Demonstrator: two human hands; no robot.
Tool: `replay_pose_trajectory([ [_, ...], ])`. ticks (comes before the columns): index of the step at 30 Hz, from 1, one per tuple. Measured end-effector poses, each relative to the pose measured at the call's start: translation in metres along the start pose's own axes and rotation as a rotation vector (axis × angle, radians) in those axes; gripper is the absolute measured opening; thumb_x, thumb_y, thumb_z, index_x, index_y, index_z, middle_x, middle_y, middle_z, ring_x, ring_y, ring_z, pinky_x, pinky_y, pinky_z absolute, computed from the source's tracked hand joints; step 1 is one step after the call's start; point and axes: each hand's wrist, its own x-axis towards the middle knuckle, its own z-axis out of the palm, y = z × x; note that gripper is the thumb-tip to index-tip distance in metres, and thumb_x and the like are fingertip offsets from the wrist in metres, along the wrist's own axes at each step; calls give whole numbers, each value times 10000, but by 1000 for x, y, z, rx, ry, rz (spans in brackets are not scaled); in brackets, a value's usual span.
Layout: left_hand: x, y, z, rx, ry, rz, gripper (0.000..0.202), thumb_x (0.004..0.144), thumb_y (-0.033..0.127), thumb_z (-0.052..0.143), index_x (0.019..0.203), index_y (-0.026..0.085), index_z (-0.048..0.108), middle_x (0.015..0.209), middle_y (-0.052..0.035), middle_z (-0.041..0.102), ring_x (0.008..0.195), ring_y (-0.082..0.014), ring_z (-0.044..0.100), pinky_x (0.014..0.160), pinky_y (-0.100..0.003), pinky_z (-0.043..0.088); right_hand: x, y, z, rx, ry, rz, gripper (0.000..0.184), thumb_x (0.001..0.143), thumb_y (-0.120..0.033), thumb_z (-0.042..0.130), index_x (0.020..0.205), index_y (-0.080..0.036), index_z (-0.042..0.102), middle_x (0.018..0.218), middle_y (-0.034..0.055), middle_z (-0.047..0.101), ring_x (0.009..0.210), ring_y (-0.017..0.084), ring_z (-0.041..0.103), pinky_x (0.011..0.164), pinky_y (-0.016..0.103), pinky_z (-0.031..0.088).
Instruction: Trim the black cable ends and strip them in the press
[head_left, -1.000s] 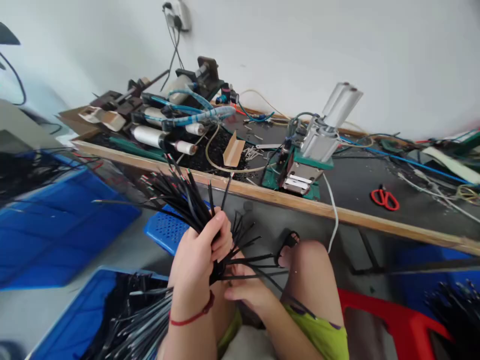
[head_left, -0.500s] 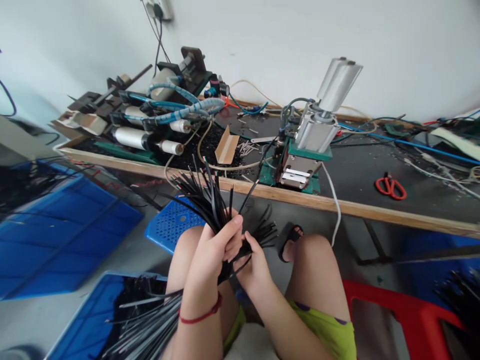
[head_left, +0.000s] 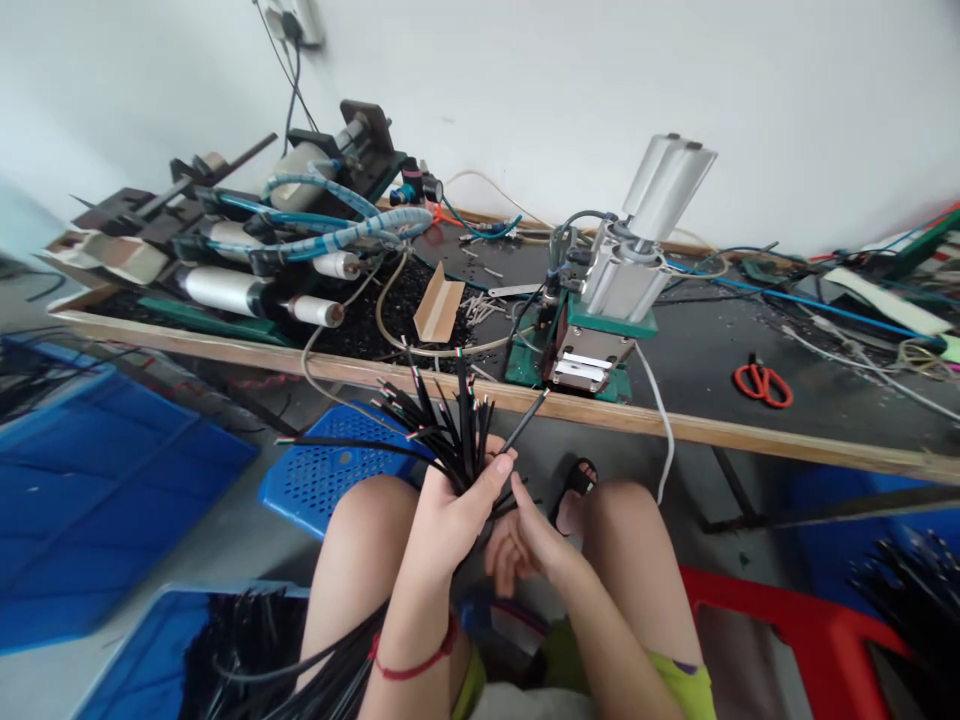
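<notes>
In the head view, a bundle of black cables (head_left: 466, 425) stands in my left hand (head_left: 457, 505), which is closed around it. Small red, green and white wire ends show at the cable tips, fanned towards the bench. One cable reaches far out to the left, and another leans right beside my thumb. The long tails run back under my left forearm. My right hand (head_left: 536, 535) is just right of the bundle, fingers loosely bent and apart, thumb close to my left fingertips. A few cable ends show behind it, and I see nothing gripped in it.
Ahead is a wood-edged bench (head_left: 697, 425) bearing a pneumatic press (head_left: 600, 340), red-handled scissors (head_left: 763, 382), a folded cardboard piece (head_left: 439, 305) and a roller machine (head_left: 225, 290). Below are a blue stool (head_left: 330, 470), blue bins (head_left: 112, 500) and a red stool (head_left: 810, 620).
My right hand has let go of the cables it held and its fingers have loosened. The left hand's bundle is more upright, and one cable now sticks out far left. The view has shifted slightly.
</notes>
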Motion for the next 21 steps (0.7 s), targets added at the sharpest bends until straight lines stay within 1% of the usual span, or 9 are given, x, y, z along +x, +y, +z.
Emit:
replay_pose_trajectory([
  [2,2,1,0,-2,12,-13,556,653,506,1076,981,163,786,608,62,632,392,-30,335,368,-198,231,-28,-8,-10,-228,-44,28,1237,992,-1044,51,597,-113,763,452,182,630,282,162,536,329,220,87],
  [4,5,0,1,12,14,-23,535,667,499,1066,985,164,797,631,49,654,393,-31,326,367,-206,228,-58,-20,-11,-441,16,-94,1232,976,-1060,60,589,-126,765,430,130,595,286,113,467,353,214,143],
  [6,7,-3,2,45,2,-6,483,706,486,1049,979,167,811,607,55,628,394,-40,326,366,-216,230,-83,-38,-3,-523,203,-377,1071,993,-1046,316,698,-145,813,471,72,617,361,108,477,412,216,291],
  [9,10,-12,1,78,-26,41,423,771,494,1019,978,174,835,525,90,508,392,-56,309,365,-227,229,-104,-69,19,-465,523,-866,625,964,-801,762,984,-188,878,630,11,673,556,141,566,540,240,434],
  [12,12,-18,-1,110,-95,56,398,855,541,962,956,175,844,471,106,397,382,-64,285,372,-227,192,-105,-92,41,-339,675,-1162,372,929,-557,877,1065,-210,879,656,-27,622,604,141,549,565,246,454],
  [14,13,-17,-1,145,-150,41,404,882,556,941,953,171,839,465,102,394,385,-69,294,384,-222,194,-102,-100,49,-278,723,-1258,259,942,-473,859,960,-214,858,629,-34,606,574,130,521,542,242,450],
  [16,14,-12,1,179,-192,29,415,884,560,941,970,169,829,473,90,443,399,-82,342,399,-217,261,-101,-101,53,-265,785,-1327,199,957,-397,835,869,-219,831,610,-30,624,550,128,531,523,242,450],
  [19,17,-3,3,229,-229,102,388,920,552,910,929,175,815,570,9,638,517,-142,577,531,-248,518,-100,-94,55,-399,839,-1397,138,973,-300,818,868,-231,872,672,11,759,554,147,628,539,265,494],
  [21,20,-1,4,249,-235,177,375,944,522,891,823,181,793,680,-48,738,659,-184,703,676,-280,619,-96,-85,57,-509,815,-1398,147,994,-274,809,901,-246,919,776,49,851,589,173,702,580,295,548],
])
